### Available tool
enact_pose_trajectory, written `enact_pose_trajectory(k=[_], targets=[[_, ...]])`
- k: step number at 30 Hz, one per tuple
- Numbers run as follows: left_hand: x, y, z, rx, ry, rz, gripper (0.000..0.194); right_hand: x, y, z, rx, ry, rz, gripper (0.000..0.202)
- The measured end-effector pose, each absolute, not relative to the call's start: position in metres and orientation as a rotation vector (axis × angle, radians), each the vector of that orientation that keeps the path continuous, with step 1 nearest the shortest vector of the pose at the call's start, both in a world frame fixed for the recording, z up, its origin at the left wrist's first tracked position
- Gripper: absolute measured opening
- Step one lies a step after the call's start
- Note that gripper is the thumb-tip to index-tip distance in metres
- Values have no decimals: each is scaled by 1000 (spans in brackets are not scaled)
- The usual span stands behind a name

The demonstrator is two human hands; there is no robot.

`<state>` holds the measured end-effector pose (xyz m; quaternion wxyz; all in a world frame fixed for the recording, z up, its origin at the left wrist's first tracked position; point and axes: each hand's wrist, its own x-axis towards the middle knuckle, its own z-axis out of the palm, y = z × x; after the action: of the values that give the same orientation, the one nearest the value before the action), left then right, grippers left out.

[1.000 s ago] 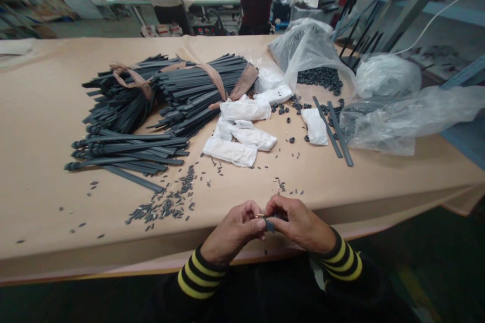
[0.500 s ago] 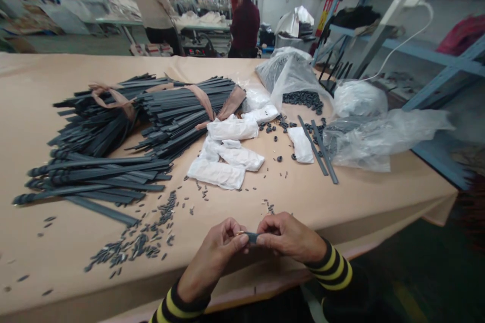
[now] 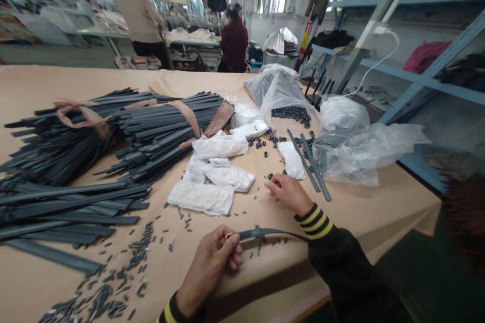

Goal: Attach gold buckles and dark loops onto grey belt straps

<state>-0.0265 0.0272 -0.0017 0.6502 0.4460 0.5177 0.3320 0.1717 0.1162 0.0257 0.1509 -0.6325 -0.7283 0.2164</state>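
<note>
My left hand [image 3: 220, 250] is closed on one end of a dark grey strap [image 3: 273, 232], with a small copper-coloured metal piece [image 3: 229, 235] showing at its thumb. The strap runs to the right, curving down towards my right forearm, and a narrow loop [image 3: 257, 232] sits around it. My right hand [image 3: 290, 193] is stretched forward over the table, fingers drawn together. At its fingertips lies a small dark loop [image 3: 270, 176]; whether the fingers grip it I cannot tell. White wrapped packets [image 3: 202, 198] lie to its left, and another white packet [image 3: 291, 160] just behind it.
Tied bundles of dark straps [image 3: 159, 131] and loose straps [image 3: 76, 207] cover the left side. Small dark pieces [image 3: 140, 247] are scattered in front. A plastic bag [image 3: 273, 86] spills many dark loops [image 3: 291, 115]. Clear plastic [image 3: 352, 154] lies at right, near blue shelving [image 3: 401, 86]. Two people stand beyond the table.
My right hand has let go of the strap and moved forward and right to the small dark loops. My left hand still holds the strap's end. The view has shifted slightly.
</note>
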Motion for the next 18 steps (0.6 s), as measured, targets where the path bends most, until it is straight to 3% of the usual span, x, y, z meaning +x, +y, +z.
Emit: enact_pose_trajectory(k=[4,9,18], targets=[[-26,30,-4,1039,1215,766,31,177,162,13,-1987,-1960,404,18],[-26,29,0,1024,1247,793,29,168,166,7,-1899,-2032,478,3],[-24,25,0,996,1210,895,25,159,79,41,-1387,-2065,1033,21]])
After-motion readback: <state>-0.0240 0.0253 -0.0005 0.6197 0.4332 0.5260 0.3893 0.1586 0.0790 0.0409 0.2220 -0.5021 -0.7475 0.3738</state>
